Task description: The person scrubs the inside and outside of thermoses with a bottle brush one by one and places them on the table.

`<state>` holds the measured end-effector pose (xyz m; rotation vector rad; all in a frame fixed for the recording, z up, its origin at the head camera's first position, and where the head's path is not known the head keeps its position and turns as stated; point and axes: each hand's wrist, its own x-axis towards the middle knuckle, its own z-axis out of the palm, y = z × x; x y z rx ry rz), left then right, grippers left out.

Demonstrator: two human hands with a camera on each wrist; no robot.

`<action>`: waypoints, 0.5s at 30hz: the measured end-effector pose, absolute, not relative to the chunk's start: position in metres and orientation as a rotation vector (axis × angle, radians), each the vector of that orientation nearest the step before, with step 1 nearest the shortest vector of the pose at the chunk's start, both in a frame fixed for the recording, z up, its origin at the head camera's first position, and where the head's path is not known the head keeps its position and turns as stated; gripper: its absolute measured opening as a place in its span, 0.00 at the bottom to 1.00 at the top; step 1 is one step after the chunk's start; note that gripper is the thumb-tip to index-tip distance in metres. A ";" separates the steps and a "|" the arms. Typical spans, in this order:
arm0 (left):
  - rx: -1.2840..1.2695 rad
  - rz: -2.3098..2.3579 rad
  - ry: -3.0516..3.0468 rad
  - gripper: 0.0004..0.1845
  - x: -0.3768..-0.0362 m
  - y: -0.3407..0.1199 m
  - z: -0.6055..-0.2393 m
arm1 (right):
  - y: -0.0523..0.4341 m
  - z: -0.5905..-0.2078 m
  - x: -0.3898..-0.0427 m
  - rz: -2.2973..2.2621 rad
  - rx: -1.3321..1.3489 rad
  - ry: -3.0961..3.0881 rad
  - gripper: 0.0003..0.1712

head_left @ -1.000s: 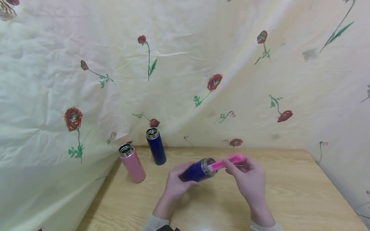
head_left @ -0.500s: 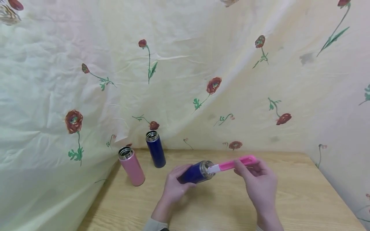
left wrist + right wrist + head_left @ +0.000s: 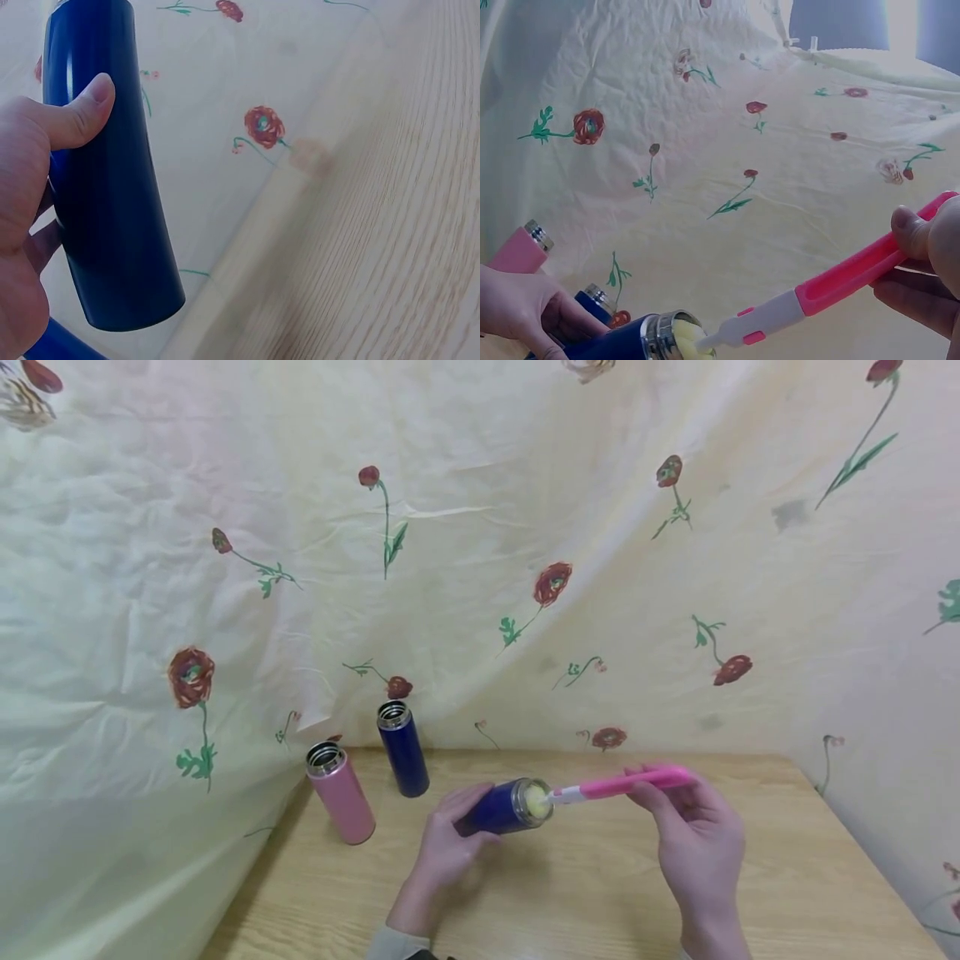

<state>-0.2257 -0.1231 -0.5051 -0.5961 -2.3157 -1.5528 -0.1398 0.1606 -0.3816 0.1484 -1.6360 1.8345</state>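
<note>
My left hand [image 3: 444, 839] grips a dark blue thermos bottle [image 3: 491, 810], tilted above the table with its steel mouth toward the right. In the left wrist view the thumb lies along the side of the blue bottle [image 3: 112, 195]. My right hand [image 3: 701, 831] pinches the pink handle of a bottle brush [image 3: 626, 783]. From the right wrist view, the brush's white neck [image 3: 769, 321] leads to a pale yellow sponge head [image 3: 688, 339] seated in the bottle's mouth. How far the sponge reaches inside is hidden.
A pink bottle [image 3: 343, 795] and a second dark blue bottle [image 3: 405, 752] stand upright without lids at the table's left back. Floral cloth [image 3: 450, 610] hangs behind and at the sides of the wooden table [image 3: 585, 893].
My right hand has drawn the brush to the right, bringing its white neck and then the yellow sponge into sight at the bottle's mouth. The left hand has stayed nearly still.
</note>
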 end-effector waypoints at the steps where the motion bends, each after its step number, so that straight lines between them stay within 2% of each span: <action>1: -0.600 -1.539 -2.318 0.41 -0.226 -0.124 -0.506 | 0.161 -0.382 -0.140 1.829 0.162 -1.627 0.10; 15: -0.672 -1.463 -2.288 0.40 -0.230 -0.136 -0.504 | 0.171 -0.376 -0.133 1.836 0.222 -1.589 0.06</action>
